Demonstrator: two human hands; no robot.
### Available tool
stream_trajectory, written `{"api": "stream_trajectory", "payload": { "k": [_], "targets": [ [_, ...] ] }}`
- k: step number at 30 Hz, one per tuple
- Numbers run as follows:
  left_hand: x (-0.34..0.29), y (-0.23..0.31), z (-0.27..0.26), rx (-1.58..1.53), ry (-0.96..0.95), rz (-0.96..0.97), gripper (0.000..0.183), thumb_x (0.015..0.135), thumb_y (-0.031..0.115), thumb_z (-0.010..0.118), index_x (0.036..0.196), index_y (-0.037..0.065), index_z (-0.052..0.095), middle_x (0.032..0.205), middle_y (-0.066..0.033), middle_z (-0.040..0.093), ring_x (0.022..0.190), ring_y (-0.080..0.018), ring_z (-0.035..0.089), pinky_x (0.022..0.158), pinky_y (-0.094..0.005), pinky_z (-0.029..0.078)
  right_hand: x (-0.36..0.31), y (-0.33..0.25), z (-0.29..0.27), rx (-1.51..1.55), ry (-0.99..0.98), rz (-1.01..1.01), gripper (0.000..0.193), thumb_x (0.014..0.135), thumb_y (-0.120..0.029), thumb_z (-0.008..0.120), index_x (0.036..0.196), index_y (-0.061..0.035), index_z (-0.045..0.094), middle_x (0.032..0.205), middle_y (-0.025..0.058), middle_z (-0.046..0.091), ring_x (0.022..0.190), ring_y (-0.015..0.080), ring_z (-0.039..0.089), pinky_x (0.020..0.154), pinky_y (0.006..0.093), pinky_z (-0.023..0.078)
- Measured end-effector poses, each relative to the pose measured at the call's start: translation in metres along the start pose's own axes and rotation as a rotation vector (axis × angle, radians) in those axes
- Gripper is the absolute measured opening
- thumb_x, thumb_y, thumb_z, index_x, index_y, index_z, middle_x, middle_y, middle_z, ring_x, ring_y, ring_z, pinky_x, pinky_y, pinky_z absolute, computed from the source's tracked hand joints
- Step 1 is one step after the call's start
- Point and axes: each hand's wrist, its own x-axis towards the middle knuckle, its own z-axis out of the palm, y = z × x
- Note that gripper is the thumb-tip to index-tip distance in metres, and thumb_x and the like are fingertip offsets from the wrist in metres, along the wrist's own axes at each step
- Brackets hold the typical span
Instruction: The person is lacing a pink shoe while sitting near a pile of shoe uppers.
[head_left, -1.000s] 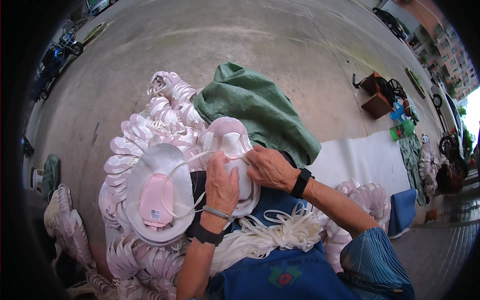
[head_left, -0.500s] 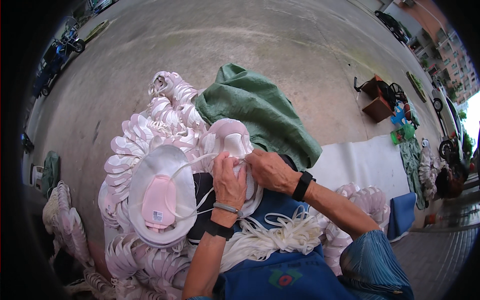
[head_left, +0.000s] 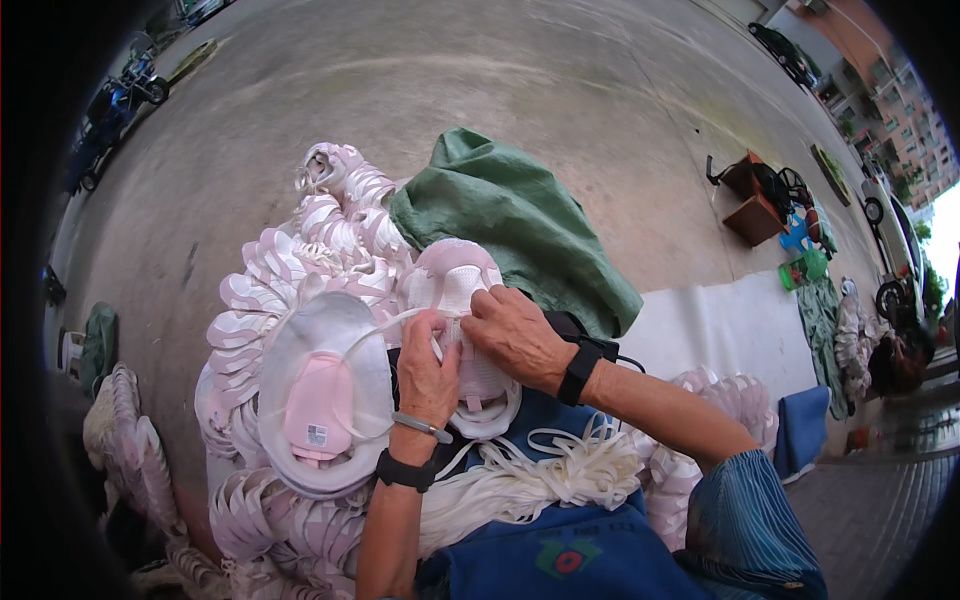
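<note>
A pale pink and white shoe upper lies before me, its toe pointing away. A white shoelace runs across it and over to the left. My left hand is closed in a pinch on the lace at the upper's left side. Over the eyelets, my right hand has its fingers bent and pressed together at the lace; its fingertips are partly hidden. To the left rests a second upper, its pink tongue with a small label facing up. A bundle of loose white laces lies on my blue apron.
Rows of similar uppers are heaped to the left, with more at the right. Green cloth covers something beyond the shoe. A white sheet spreads on the ground near a brown box. Vehicles stand farther off.
My left hand has moved slightly left and down, drawing the lace. My right hand has shifted left and up over the eyelets. More of the upper's heel end now shows.
</note>
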Motion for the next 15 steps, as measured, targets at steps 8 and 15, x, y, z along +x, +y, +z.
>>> {"api": "stream_trajectory", "payload": {
  "k": [8, 15],
  "targets": [
    [-0.002, -0.013, -0.002, 0.098, 0.033, 0.051, 0.047, 0.071, 0.004, 0.063, 0.115, -0.003, 0.048, 0.11, -0.0235, 0.054, 0.104, -0.0396, 0.053, 0.093, -0.0423, 0.043, 0.006, -0.01, -0.02, 0.619, -0.029, 0.029, 0.011, 0.084, -0.014, 0.061, 0.083, -0.0044, 0.065, 0.082, 0.0092, 0.06, 0.083, 0.024, 0.06, 0.073, 0.0354, 0.047],
    [0.0, -0.004, -0.003, 0.145, 0.056, 0.081, 0.039, 0.076, 0.007, 0.057, 0.112, -0.003, 0.049, 0.107, -0.0244, 0.052, 0.101, -0.0419, 0.051, 0.09, -0.0445, 0.043, -0.003, -0.019, -0.014, 0.75, -0.061, 0.292, 0.02, 0.088, -0.02, 0.057, 0.086, -0.0007, 0.06, 0.075, 0.0171, 0.058, 0.07, 0.0329, 0.059, 0.066, 0.04, 0.046]
  ]
}}
